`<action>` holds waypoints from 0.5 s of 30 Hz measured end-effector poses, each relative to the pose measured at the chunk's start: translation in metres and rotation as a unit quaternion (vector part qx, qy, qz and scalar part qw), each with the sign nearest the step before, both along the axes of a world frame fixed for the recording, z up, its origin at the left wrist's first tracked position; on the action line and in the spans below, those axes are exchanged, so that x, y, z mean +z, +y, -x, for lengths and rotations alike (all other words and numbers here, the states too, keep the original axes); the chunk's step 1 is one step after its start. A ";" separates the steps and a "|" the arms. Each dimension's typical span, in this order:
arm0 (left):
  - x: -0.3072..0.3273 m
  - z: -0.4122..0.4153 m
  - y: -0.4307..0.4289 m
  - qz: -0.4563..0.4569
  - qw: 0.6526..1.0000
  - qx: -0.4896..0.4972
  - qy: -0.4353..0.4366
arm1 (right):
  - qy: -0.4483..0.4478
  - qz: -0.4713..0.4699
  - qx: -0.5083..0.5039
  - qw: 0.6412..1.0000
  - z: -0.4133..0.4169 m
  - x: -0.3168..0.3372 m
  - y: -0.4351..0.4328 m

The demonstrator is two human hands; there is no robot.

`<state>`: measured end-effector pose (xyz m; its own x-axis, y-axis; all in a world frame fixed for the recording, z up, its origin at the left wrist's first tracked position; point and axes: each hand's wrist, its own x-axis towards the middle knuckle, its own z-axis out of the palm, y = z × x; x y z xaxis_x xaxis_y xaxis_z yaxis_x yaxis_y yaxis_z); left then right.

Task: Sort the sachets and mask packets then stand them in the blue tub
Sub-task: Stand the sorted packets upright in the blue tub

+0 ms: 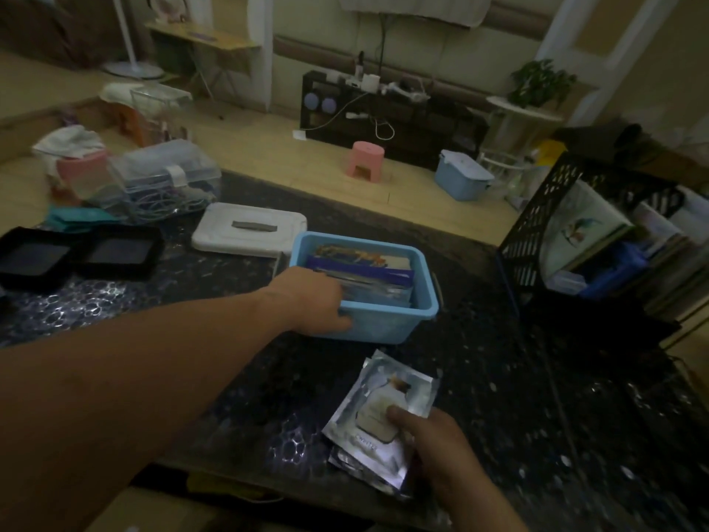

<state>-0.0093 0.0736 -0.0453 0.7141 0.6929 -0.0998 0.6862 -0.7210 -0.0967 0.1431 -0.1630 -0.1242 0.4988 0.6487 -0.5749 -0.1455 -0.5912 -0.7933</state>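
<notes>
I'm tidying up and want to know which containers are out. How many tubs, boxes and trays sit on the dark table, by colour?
Blue tub: 1
White lidded box: 1
Clear lidded box: 1
Black trays: 2
Black mesh rack: 1
Total: 6

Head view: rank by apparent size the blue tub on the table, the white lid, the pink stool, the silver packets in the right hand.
1. Blue tub
2. White lid, close to the tub
3. Silver packets, nearer the camera, so probably flattered
4. Pink stool, farthest away, so its true rank is unsure
</notes>
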 end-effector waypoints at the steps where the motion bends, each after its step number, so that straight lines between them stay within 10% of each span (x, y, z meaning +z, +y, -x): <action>1: 0.000 0.000 0.001 -0.001 1.000 -0.005 0.002 | 0.001 -0.001 0.001 1.000 0.002 0.003 0.001; 15: 0.004 0.004 0.000 0.013 1.000 -0.027 0.000 | -0.184 -0.260 -0.058 0.946 -0.051 0.162 -0.002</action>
